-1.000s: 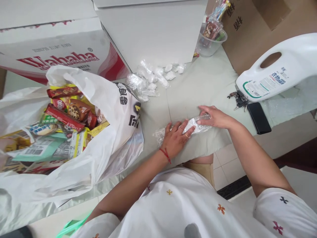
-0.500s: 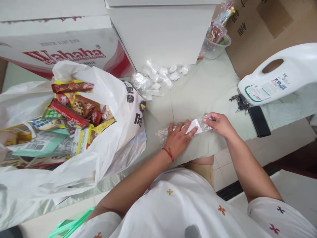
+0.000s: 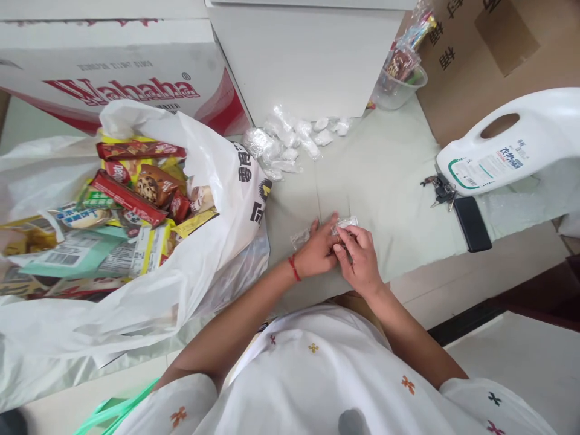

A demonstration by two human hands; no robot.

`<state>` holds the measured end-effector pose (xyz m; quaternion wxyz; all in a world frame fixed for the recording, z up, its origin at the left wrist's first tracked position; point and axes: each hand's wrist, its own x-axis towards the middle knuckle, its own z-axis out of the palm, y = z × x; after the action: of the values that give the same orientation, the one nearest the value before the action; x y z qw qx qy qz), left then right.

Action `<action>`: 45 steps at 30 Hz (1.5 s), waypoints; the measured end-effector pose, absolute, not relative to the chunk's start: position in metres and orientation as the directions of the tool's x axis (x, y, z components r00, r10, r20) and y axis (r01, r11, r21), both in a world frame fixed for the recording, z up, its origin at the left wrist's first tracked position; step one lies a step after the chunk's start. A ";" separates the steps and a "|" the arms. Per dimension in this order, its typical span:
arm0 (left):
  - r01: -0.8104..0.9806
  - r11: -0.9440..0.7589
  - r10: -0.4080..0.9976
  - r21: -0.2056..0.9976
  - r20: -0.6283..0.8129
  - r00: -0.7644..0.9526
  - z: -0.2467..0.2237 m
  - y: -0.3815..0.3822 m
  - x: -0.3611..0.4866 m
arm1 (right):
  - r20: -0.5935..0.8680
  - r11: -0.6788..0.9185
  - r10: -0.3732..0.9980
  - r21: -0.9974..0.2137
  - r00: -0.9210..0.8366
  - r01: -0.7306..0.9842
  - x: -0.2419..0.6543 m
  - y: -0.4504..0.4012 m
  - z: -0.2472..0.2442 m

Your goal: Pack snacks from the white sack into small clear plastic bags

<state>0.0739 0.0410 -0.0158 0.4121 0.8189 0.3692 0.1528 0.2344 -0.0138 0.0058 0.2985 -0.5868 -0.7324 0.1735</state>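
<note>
A clear plastic wrapper lies crumpled under and between both hands near the table's front edge. My left hand, with a red string at the wrist, presses on it, fingers bent; part of the wrapper sticks out to its left. My right hand pinches the wrapper's folded right end, fingertips close against the left hand. Further back, a pile of folded clear plastic pieces rests before a white box.
On the left, a white bag holds packaged snacks before a Wahaha carton. To the right are keys, a black phone, a white detergent bottle and a plastic tub of sweets.
My right hand has moved left to beside my left hand, folding the wrapper's stretched right end over. The left hand's fingers are more bent than before.
</note>
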 end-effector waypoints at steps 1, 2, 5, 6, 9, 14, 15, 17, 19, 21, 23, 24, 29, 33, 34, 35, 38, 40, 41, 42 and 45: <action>0.413 -0.340 0.745 0.845 -0.026 0.666 -0.017 0.045 0.067 | 0.236 0.250 0.963 -0.603 -0.130 0.758 0.235 -0.016 0.004; 0.338 -0.275 0.781 0.900 0.005 0.624 -0.018 0.048 0.061 | 0.238 0.248 0.963 -0.601 -0.127 0.760 0.235 -0.017 0.002; 0.170 -0.148 0.921 0.974 0.074 0.381 -0.010 0.054 0.049 | 0.233 0.266 0.959 -0.561 -0.159 0.784 0.237 -0.019 -0.004; 0.170 -0.163 0.937 0.972 0.099 0.334 -0.004 0.055 0.048 | 0.228 0.278 0.957 -0.541 -0.180 0.794 0.237 -0.020 -0.006; 0.312 -0.349 0.857 0.884 0.166 0.488 0.009 0.051 0.057 | 0.223 0.301 0.951 -0.504 -0.214 0.810 0.238 -0.023 -0.012; 0.514 -0.499 0.727 0.698 0.015 0.686 -0.004 0.047 0.066 | 0.243 0.328 0.942 -0.513 -0.232 0.793 0.242 -0.033 -0.016; 0.507 -0.489 0.725 0.710 0.008 0.689 -0.010 0.049 0.063 | 0.238 0.339 0.939 -0.513 -0.249 0.788 0.244 -0.036 -0.015; 0.465 -0.469 0.712 0.751 0.010 0.702 -0.017 0.052 0.051 | 0.219 0.362 0.932 -0.513 -0.289 0.778 0.249 -0.040 -0.013; 0.465 -0.440 0.727 0.768 0.001 0.687 -0.017 0.052 0.036 | 0.208 0.381 0.925 -0.513 -0.319 0.769 0.254 -0.043 -0.011; 0.564 -0.393 0.801 0.726 -0.031 0.598 -0.011 0.049 0.023 | 0.206 0.394 0.919 -0.510 -0.336 0.765 0.257 -0.043 -0.011; 0.700 -0.329 0.872 0.634 -0.082 0.483 -0.004 0.041 0.014 | 0.207 0.398 0.917 -0.502 -0.340 0.768 0.258 -0.042 -0.012; 0.756 -0.297 0.891 0.583 -0.114 0.439 -0.001 0.036 0.012 | 0.205 0.396 0.918 -0.500 -0.339 0.770 0.258 -0.042 -0.012; 0.869 -0.203 0.909 0.451 -0.242 0.338 0.003 0.014 0.010 | 0.205 0.389 0.921 -0.506 -0.331 0.770 0.256 -0.040 -0.016; 0.750 -0.068 0.936 0.658 -0.218 0.276 0.009 0.006 0.006 | 0.213 0.404 0.915 -0.469 -0.343 0.786 0.257 -0.040 -0.015; 0.684 0.021 0.940 0.729 -0.248 0.236 0.012 0.004 0.006 | 0.212 0.406 0.914 -0.453 -0.346 0.794 0.257 -0.041 -0.015; 0.609 0.111 0.938 0.785 -0.286 0.197 0.015 0.003 0.007 | 0.211 0.407 0.913 -0.437 -0.349 0.802 0.257 -0.041 -0.015; 0.468 0.221 0.948 0.856 -0.301 0.102 0.025 0.002 0.019 | 0.199 0.417 0.909 -0.390 -0.366 0.821 0.256 -0.040 -0.013; 0.504 0.150 0.974 0.851 -0.215 0.073 0.029 0.004 0.034 | 0.195 0.426 0.904 -0.369 -0.380 0.826 0.256 -0.040 -0.012; 0.542 0.100 0.983 0.834 -0.166 0.074 0.029 0.006 0.042 | 0.195 0.430 0.903 -0.362 -0.384 0.827 0.256 -0.040 -0.011; 0.585 0.041 0.990 0.810 -0.113 0.086 0.029 0.008 0.051 | 0.194 0.432 0.902 -0.356 -0.387 0.829 0.256 -0.040 -0.010; 0.688 -0.158 0.986 0.709 0.070 0.155 0.023 0.012 0.075 | 0.179 0.432 0.902 -0.355 -0.393 0.829 0.256 -0.039 -0.008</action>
<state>0.0754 0.0118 0.0228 0.2713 0.7097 0.5894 0.2745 0.2562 -0.0389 -0.0083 0.1744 -0.5227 -0.8280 0.1046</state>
